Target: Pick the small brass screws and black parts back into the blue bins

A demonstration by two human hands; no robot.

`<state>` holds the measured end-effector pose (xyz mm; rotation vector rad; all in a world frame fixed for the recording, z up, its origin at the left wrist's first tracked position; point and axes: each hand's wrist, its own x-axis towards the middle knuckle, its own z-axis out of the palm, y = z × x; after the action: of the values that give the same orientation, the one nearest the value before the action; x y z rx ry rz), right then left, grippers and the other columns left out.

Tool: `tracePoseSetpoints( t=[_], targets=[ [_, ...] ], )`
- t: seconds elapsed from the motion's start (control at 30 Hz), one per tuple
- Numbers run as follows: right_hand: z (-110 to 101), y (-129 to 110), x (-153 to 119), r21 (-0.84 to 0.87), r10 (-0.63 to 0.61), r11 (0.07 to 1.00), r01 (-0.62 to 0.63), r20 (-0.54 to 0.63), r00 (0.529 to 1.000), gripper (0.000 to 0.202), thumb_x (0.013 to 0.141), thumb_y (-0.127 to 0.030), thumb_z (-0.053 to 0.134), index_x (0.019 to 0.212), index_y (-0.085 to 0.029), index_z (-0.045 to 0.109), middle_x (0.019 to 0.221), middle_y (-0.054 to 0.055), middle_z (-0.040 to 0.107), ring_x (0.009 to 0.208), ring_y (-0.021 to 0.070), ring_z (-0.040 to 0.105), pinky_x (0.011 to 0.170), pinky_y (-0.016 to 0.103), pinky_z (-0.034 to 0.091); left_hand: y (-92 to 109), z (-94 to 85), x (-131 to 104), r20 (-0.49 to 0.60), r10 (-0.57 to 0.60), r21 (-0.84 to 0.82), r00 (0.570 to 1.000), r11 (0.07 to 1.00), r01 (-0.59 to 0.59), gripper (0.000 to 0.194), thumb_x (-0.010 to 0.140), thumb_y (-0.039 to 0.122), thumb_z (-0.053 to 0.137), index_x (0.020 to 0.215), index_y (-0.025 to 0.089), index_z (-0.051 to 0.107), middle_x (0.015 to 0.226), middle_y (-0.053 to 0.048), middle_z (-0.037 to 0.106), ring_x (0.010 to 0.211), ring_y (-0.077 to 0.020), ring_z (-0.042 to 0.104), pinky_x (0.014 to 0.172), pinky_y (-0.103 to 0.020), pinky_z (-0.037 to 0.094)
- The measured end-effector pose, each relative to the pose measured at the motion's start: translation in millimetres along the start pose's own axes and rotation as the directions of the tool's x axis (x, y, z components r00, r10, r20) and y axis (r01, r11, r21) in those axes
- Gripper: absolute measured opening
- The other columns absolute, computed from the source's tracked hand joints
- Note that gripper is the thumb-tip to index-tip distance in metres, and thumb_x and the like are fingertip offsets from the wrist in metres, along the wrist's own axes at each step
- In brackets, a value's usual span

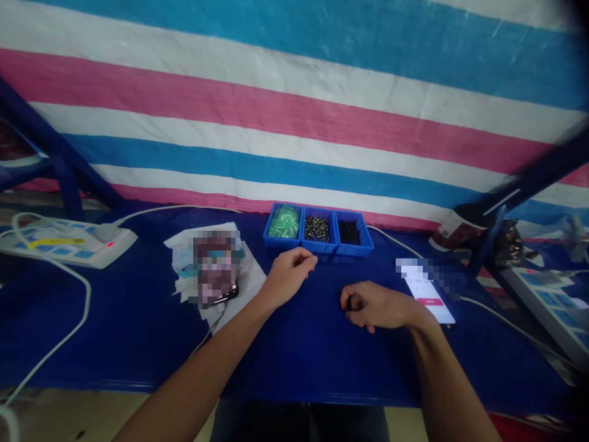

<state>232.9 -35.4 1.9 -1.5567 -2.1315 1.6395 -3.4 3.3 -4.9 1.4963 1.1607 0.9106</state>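
My left hand (294, 273) hovers just in front of the bins with thumb and fingertips pinched together; whatever they hold, if anything, is too small to tell. Lower and to the right, my right hand (375, 305) is curled closed over the table, and a small black piece (350, 302) shows between its thumb and index finger. Three joined blue bins stand behind my hands. The left bin (284, 226) has small clear-green pieces, the middle bin (317, 229) small metal pieces, and the right bin (352, 232) small black pieces.
A blue table (294, 362) runs below a striped sheet (294, 110). Left are a white power strip (115, 245) and a pixelated item on white plastic (253, 261). A lit phone (430, 294) lies beside my right wrist, with a cup (453, 230) behind and another power strip (547, 301) farther right.
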Motion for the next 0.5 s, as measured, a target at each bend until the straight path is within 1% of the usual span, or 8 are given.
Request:
tracePoseSetpoints(
  t=[0.07, 0.13, 0.23, 0.3, 0.37, 0.43, 0.47, 0.5],
  targets=[
    [1, -1, 1, -0.003, -0.039, 0.999, 0.039, -0.023, 0.999, 0.024, 0.074, -0.017, 0.059, 0.098, -0.021, 0.061, 0.061, -0.003, 0.064, 0.045, 0.0111, 0.057, 0.045, 0.021, 0.043, -1, 0.7, 0, 0.009, 0.015, 0.002, 1.0, 1.0, -0.015, 0.02, 0.087, 0.037, 0.055, 0.085, 0.019, 0.063, 0.076, -0.001, 0.063, 0.067, -0.0131, 0.058, 0.062, -0.025, 0.045],
    [1, -2, 2, 0.003, -0.064, 0.998, 0.065, -0.04, 0.997, 0.028, 0.073, -0.017, 0.059, 0.101, -0.02, 0.062, 0.061, -0.003, 0.063, 0.046, 0.0109, 0.056, 0.046, 0.022, 0.043, -1, 1.1, -1, 0.02, 0.032, 0.009, 0.999, 0.999, -0.033, 0.02, 0.088, 0.037, 0.055, 0.086, 0.019, 0.063, 0.076, -0.001, 0.063, 0.067, -0.0131, 0.058, 0.063, -0.026, 0.045],
    [1, -4, 4, 0.021, -0.076, 0.997, 0.077, -0.056, 0.996, 0.022, 0.072, -0.015, 0.058, 0.094, -0.018, 0.064, 0.064, -0.001, 0.065, 0.052, 0.0121, 0.058, 0.048, 0.022, 0.044, 0, 1.3, -2, 0.038, 0.042, 0.031, 0.998, 0.999, -0.043, 0.02, 0.088, 0.037, 0.055, 0.086, 0.018, 0.064, 0.076, -0.001, 0.064, 0.067, -0.0134, 0.058, 0.064, -0.026, 0.045],
    [-1, -5, 4, 0.052, -0.088, 0.994, 0.092, -0.067, 0.994, 0.018, 0.073, -0.015, 0.057, 0.09, -0.018, 0.064, 0.071, 0.002, 0.068, 0.057, 0.0128, 0.06, 0.051, 0.022, 0.045, 1, 1.6, -3, 0.052, 0.05, 0.058, 0.997, 0.997, -0.053, 0.021, 0.088, 0.037, 0.055, 0.087, 0.018, 0.064, 0.078, -0.001, 0.065, 0.07, -0.0142, 0.059, 0.065, -0.027, 0.046],
    [-2, -8, 4, 0.097, -0.101, 0.989, 0.11, -0.099, 0.99, 0.015, 0.076, -0.017, 0.056, 0.089, -0.018, 0.063, 0.079, 0.003, 0.071, 0.059, 0.0124, 0.06, 0.053, 0.024, 0.046, 3, 2.3, -5, 0.056, 0.069, 0.09, 0.996, 0.993, -0.074, 0.02, 0.089, 0.036, 0.055, 0.088, 0.018, 0.065, 0.081, -0.002, 0.066, 0.072, -0.0148, 0.06, 0.067, -0.027, 0.046],
    [-3, -11, 7, 0.135, -0.124, 0.979, 0.153, -0.201, 0.972, 0.013, 0.08, -0.02, 0.056, 0.092, -0.018, 0.062, 0.085, 0.004, 0.071, 0.059, 0.0122, 0.06, 0.057, 0.026, 0.047, 6, 3.3, -7, 0.06, 0.097, 0.113, 0.993, 0.988, -0.104, 0.019, 0.088, 0.035, 0.056, 0.09, 0.018, 0.065, 0.083, -0.002, 0.067, 0.074, -0.0151, 0.061, 0.069, -0.028, 0.046],
    [-4, -13, 9, 0.135, -0.141, 0.973, 0.185, -0.286, 0.948, 0.013, 0.082, -0.022, 0.056, 0.093, -0.018, 0.062, 0.087, 0.004, 0.071, 0.061, 0.0127, 0.061, 0.059, 0.027, 0.048, 7, 3.9, -8, 0.067, 0.11, 0.115, 0.992, 0.987, -0.117, 0.019, 0.088, 0.035, 0.057, 0.091, 0.018, 0.065, 0.084, -0.002, 0.067, 0.075, -0.0152, 0.061, 0.07, -0.028, 0.046],
    [-4, -14, 12, 0.125, -0.159, 0.967, 0.222, -0.384, 0.909, 0.014, 0.084, -0.025, 0.057, 0.094, -0.019, 0.063, 0.088, 0.005, 0.071, 0.064, 0.0136, 0.061, 0.062, 0.029, 0.048, 8, 4.5, -8, 0.077, 0.118, 0.108, 0.99, 0.986, -0.126, 0.019, 0.087, 0.035, 0.059, 0.092, 0.018, 0.066, 0.085, -0.003, 0.068, 0.076, -0.0155, 0.062, 0.071, -0.028, 0.046]
  ],
)
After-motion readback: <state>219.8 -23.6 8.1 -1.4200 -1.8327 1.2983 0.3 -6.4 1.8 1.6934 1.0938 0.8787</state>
